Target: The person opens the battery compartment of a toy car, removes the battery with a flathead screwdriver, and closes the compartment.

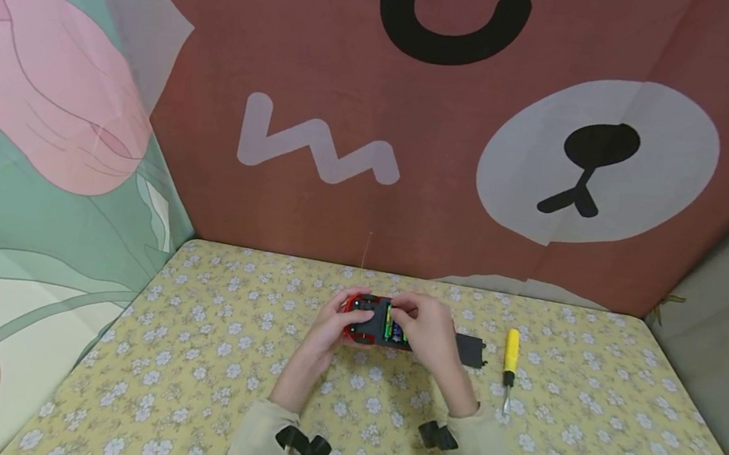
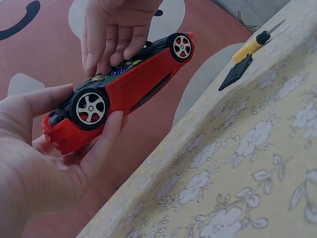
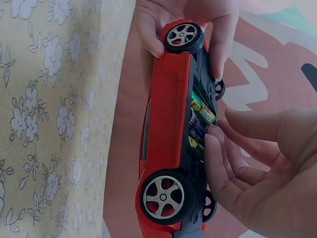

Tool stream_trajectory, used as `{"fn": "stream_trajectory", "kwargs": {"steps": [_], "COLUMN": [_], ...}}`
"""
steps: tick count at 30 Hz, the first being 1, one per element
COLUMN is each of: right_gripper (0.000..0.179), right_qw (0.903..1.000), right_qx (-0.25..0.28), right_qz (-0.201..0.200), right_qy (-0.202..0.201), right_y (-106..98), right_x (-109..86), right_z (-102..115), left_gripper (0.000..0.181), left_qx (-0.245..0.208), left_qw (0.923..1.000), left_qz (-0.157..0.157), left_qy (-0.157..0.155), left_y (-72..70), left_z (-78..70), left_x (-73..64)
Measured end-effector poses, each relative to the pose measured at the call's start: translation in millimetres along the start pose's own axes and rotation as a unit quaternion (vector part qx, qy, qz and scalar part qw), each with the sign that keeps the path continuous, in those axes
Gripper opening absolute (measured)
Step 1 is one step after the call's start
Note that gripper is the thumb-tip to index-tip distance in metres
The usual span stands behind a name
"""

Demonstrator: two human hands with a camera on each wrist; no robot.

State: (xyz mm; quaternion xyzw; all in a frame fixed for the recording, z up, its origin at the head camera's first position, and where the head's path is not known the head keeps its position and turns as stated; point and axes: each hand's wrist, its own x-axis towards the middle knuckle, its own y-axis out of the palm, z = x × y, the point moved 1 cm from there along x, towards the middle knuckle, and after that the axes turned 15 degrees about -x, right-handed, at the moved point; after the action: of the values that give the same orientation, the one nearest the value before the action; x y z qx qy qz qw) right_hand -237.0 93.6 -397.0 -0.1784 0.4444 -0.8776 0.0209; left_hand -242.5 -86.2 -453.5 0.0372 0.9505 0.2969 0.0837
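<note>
A red toy car (image 2: 143, 87) is held upside down above the table, its black underside (image 1: 363, 322) facing up. My left hand (image 1: 334, 321) grips one end, thumb on the underside and fingers along the red body. In the right wrist view, green batteries (image 3: 202, 109) and a blue battery (image 3: 197, 125) lie in the uncovered battery compartment. My right hand (image 1: 422, 326) reaches over it, with fingertips (image 3: 213, 136) touching at the batteries and partly covering them. No battery shows lifted between its fingers. Silver-spoked wheels (image 3: 163, 197) stand out along the car's side.
On the floral tablecloth (image 1: 181, 387), a black battery cover (image 1: 470, 350) lies right of the car. Beyond it is a screwdriver (image 1: 511, 359) with a yellow handle, its metal tip towards me. A printed curtain (image 1: 311, 213) hangs behind the table's far edge.
</note>
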Motion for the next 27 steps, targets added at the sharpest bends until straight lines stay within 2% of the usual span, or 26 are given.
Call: {"fn": "stream_trajectory", "kwargs": {"steps": [9,18,27], "right_gripper": [0.011,0.007,0.004], "right_qw": [0.9989,0.998,0.9974], "right_qx": [-0.046,-0.064,-0.069], "right_qz": [-0.006,0.004,-0.012], "right_qy": [0.005,-0.001,-0.015], "right_y": [4.4,6.7,6.6], "right_x": [0.3,0.9,-1.1], "right_z": [4.1,5.2,3.0], "left_gripper": [0.046,0.048,0.043], "left_qx": [0.005,0.014,0.022], "left_qw": [1.0,0.9999,0.9998], "left_qz": [0.002,-0.007,-0.002], "left_qy": [0.001,0.002,0.001], "left_y": [-1.0,-1.5,-1.6], "left_z": [0.3,1.9,3.9], "left_x": [0.2,1.1,2.7]}}
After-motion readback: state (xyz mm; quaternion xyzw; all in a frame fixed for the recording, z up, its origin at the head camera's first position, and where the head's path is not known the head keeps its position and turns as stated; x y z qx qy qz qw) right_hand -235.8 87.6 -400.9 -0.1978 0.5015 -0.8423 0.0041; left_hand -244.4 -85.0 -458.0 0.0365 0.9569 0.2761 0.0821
